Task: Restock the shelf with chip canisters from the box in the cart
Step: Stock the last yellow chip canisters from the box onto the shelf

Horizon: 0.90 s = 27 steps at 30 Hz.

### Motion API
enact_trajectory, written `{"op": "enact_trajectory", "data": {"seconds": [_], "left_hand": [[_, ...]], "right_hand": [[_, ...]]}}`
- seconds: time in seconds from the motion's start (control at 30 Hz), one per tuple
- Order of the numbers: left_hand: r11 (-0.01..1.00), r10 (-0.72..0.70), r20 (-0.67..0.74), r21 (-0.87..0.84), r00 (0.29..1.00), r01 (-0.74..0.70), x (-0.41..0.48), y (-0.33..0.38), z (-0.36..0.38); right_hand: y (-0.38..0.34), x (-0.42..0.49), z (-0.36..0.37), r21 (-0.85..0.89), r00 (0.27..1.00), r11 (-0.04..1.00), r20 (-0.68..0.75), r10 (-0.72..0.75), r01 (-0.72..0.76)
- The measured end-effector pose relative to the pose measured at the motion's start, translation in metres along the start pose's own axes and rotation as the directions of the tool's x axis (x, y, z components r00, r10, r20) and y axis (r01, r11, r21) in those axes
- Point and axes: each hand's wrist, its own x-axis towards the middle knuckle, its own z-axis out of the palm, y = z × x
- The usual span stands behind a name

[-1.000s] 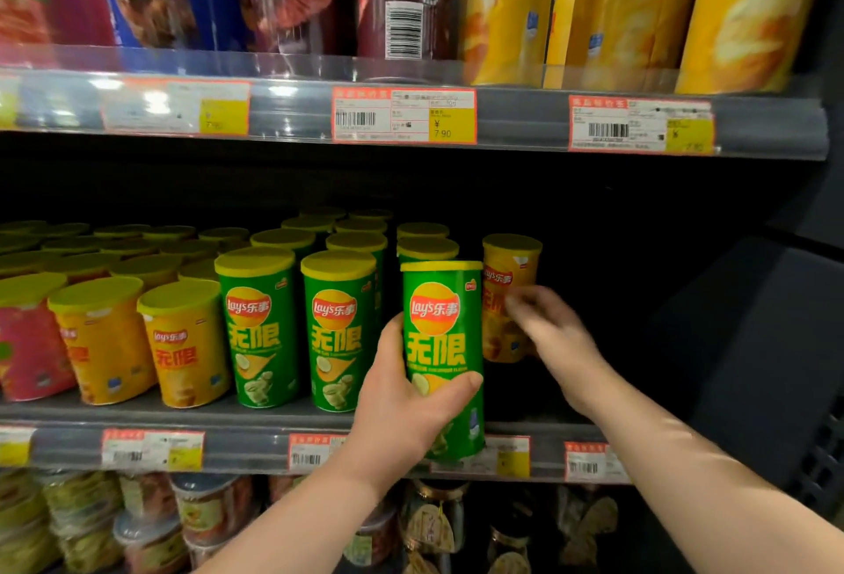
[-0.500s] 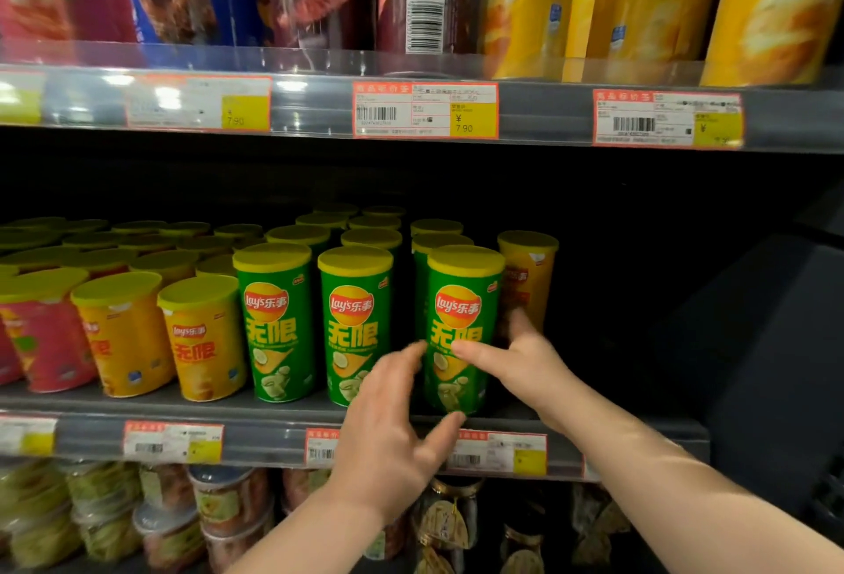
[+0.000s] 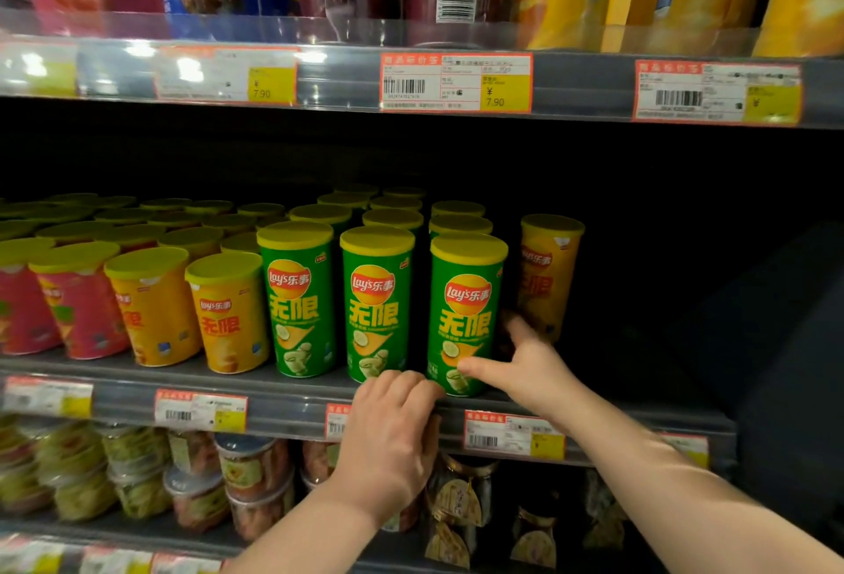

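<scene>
Three green chip canisters stand upright in a front row on the middle shelf [image 3: 137, 384]. The rightmost green canister [image 3: 466, 299] stands by itself at the shelf's front. My right hand [image 3: 530, 368] is at its lower right; the thumb touches its lower front and the fingers spread beside it. My left hand [image 3: 392, 432] hangs loosely curled in front of the shelf edge, just below the canisters, and holds nothing. A lone yellow canister [image 3: 548, 276] stands behind and to the right of my right hand. The cart and its box are out of view.
Left of the green row stand yellow canisters [image 3: 228, 313] and pink canisters [image 3: 82, 304], with more rows behind. Right of the yellow canister the shelf is dark and bare. Tall canisters fill the upper shelf [image 3: 593, 85]. Tubs and jars sit on the shelf below.
My left hand set the green canister down on the shelf, let go and dropped to the shelf edge. My right hand moved from the yellow canister to the green one's lower right side.
</scene>
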Motion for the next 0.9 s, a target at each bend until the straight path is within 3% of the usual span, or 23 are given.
{"op": "enact_trajectory", "data": {"seconds": [0.3, 0.4, 0.5, 0.63, 0.77, 0.9], "left_hand": [[1.0, -0.012, -0.014, 0.014, 1.0, 0.012, -0.001, 0.002, 0.0], [1.0, -0.011, -0.008, 0.019, 1.0, 0.011, -0.002, 0.001, 0.0], [1.0, -0.007, -0.005, 0.016, 1.0, 0.007, -0.003, 0.0, 0.0], [1.0, -0.007, -0.003, 0.008, 1.0, 0.007, -0.003, 0.0, 0.001], [1.0, -0.009, 0.007, 0.006, 1.0, 0.009, -0.003, 0.0, 0.0], [1.0, -0.008, 0.013, 0.016, 1.0, 0.007, -0.002, -0.001, 0.001]], "right_hand": [[0.008, 0.006, 0.003, -0.003, 1.0, 1.0, 0.0, 0.031, -0.031], [0.007, 0.006, 0.0, 0.087, 0.997, 0.994, 0.001, 0.071, -0.071], [0.007, 0.012, -0.012, 0.243, 0.972, 0.965, -0.181, 0.149, -0.102], [0.021, 0.03, -0.037, 0.117, 0.873, 0.978, -0.441, 0.208, -0.174], [0.035, 0.046, -0.046, 0.088, 0.899, 0.961, -0.341, 0.275, -0.261], [0.035, 0.059, -0.044, 0.125, 0.934, 0.963, -0.243, 0.263, -0.239]]}}
